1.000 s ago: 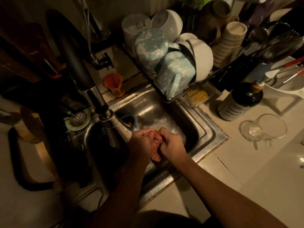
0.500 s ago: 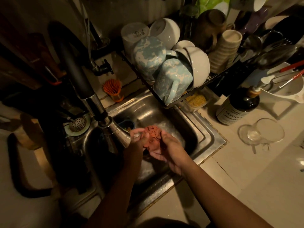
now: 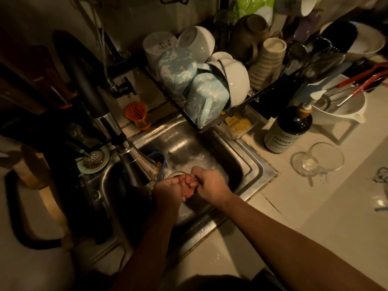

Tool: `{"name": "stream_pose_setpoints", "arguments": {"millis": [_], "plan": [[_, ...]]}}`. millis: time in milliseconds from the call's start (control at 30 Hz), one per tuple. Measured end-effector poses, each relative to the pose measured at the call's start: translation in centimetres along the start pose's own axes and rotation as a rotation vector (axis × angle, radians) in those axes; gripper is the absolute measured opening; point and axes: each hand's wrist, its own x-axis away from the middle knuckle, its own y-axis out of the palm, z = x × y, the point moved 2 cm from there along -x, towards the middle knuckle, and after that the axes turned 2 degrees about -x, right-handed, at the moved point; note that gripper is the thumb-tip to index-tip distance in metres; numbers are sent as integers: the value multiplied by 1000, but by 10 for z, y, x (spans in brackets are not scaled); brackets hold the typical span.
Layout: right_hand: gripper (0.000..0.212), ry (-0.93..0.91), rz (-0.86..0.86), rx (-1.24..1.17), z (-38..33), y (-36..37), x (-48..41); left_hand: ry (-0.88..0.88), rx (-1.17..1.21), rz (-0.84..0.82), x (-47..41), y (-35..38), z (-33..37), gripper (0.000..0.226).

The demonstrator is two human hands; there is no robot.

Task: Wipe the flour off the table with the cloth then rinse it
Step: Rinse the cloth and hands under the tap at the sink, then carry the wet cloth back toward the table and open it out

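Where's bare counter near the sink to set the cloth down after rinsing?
Bare counter lies right of the sink, in front of the glass mug, out to the near edge. Crowded: the dish rack overhangs the sink's back, and the soap bottle and white bowl fill the back right.

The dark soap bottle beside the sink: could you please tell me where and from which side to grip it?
Wrap a hand round the soap bottle at its labelled body, from the near side: it stands upright, dish rack behind, white jug beside its pump.
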Motion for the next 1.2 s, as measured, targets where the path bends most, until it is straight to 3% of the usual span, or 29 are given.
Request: {"name": "stream_pose_setpoints", "arguments": {"millis": [133,400,533,633,733,933,1033,1200], "plan": [[5,-94,-57,86,-8,-11,0,-67,3,10,-5,-3,-6,21],[16,204,21,-597,-5,-93,48,222,100,-162,60,14,39,20],[27,234,-46,-748,-9,-132,81,266,197,-243,95,28,50,29],[31,181,-35,-812,-2,-173,127,303,207,-396,141,71,56,40],[26,143,126,-769,18,-219,180,349,174,-581,191,120,60,42],[20,82,432,-750,62,-311,316,533,-197,-787,295,238,45,43],[25,85,538,-684,90,-348,392,552,-213,-908,355,306,25,21],[33,129,718,-655,131,-402,527,587,-206,-1035,460,400,-12,18]]}}
